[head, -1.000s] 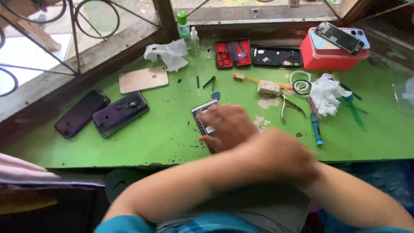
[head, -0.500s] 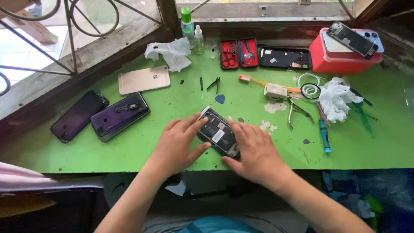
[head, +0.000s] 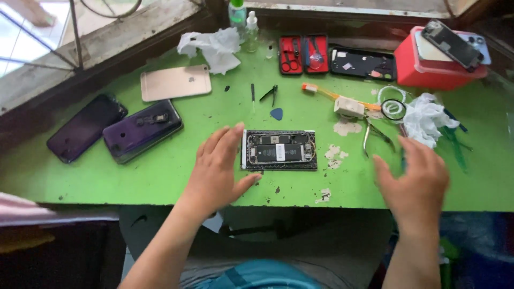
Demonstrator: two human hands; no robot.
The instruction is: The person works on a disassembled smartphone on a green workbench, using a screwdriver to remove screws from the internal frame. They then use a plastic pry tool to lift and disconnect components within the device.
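The opened phone [head: 279,150] lies flat on the green worktop [head: 160,176], back cover off, battery and boards facing up, square in front of you. Your left hand [head: 217,171] rests just beside its left edge, fingers spread and released, the fingertips near the frame but not gripping it. Your right hand [head: 415,179] hovers well to the right of the phone, also open and holding nothing, close to the metal tweezers [head: 375,136] and the crumpled white tissue [head: 425,118].

This reads as a pause between set-down and tool pick-up: the phone is laid out for work, and no tool is in hand yet. Judging from where your right hand sits, the next move would call for a tool from that side, the tweezers or the blue-handled tool partly hidden behind your fingers. Take it with a fine pinch, and steady the phone with your left hand so it does not slide.

Further off lie a blue pick [head: 277,113], a red tool case [head: 303,54], a gold phone [head: 175,82] and two dark phones [head: 142,130].
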